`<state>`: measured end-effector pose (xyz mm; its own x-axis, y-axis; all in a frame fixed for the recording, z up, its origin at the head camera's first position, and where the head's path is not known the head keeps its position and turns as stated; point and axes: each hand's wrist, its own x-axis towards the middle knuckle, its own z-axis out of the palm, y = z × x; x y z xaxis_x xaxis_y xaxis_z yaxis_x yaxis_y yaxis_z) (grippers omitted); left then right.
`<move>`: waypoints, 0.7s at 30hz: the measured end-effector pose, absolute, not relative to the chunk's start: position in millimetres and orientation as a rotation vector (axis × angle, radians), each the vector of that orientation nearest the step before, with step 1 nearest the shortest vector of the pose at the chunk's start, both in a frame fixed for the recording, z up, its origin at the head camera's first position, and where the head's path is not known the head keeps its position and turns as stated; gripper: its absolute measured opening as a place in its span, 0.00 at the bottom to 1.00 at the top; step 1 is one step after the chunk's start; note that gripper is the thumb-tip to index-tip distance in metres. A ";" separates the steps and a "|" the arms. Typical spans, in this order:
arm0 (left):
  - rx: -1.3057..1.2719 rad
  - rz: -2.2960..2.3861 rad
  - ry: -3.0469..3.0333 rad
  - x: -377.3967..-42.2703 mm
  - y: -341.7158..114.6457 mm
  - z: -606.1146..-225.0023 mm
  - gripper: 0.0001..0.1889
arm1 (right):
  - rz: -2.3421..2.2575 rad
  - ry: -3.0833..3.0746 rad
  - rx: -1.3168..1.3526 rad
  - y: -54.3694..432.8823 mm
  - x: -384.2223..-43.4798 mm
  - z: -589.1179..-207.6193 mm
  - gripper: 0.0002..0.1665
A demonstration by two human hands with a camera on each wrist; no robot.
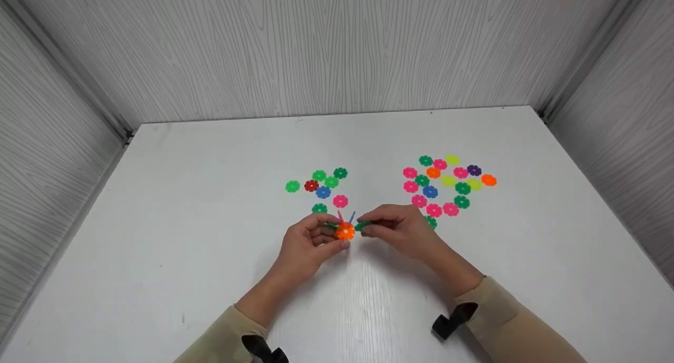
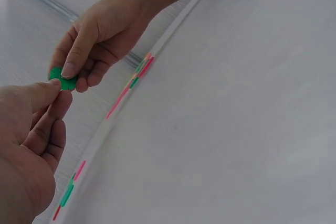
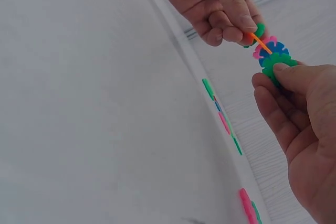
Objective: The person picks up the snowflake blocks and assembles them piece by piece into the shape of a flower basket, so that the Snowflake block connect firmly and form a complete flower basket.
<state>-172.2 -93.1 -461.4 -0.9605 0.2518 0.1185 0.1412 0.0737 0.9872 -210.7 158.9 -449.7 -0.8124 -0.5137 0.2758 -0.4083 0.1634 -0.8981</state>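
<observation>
My left hand (image 1: 310, 239) pinches a small cluster of slotted flower-shaped plastic discs between thumb and fingers. An orange disc (image 1: 345, 231) faces up at its middle. A pink disc (image 1: 340, 216) and a blue disc (image 1: 352, 216) stick out from it at the far side, and a green disc (image 3: 260, 31) sits by the left fingertips. Between thumb and forefinger, my right hand (image 1: 403, 228) grips another green disc (image 3: 277, 62), held at the orange disc's right edge. Whether their slots are engaged, I cannot tell. Both hands are above the white table.
Behind the left hand lies a loose group of discs, among them a dark red disc (image 1: 311, 186) and a pink one (image 1: 340, 200). A larger scatter, with a purple disc (image 1: 474, 170), lies beyond the right hand. Grey wood-grain panels (image 1: 337, 52) border the white table (image 1: 184, 236).
</observation>
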 end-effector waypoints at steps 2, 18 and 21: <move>0.409 2.025 2.242 -172.3 -93.4 -461.9 0.21 | -1.744 2.333 -0.922 158.4 -210.0 -449.4 0.16; 0.380 2.015 2.141 -169.3 -91.7 -460.0 0.19 | -1.761 2.331 -0.870 154.3 -205.1 -446.9 0.08; 0.384 2.016 2.143 -169.8 -90.8 -459.6 0.20 | -1.766 2.313 -0.841 155.1 -205.8 -446.4 0.08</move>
<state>-169.8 -90.8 -459.6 -0.9516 0.3033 0.0493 0.0678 0.0508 0.9964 -205.8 155.1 -446.4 -0.8402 -0.4877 0.2370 -0.3572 0.1690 -0.9186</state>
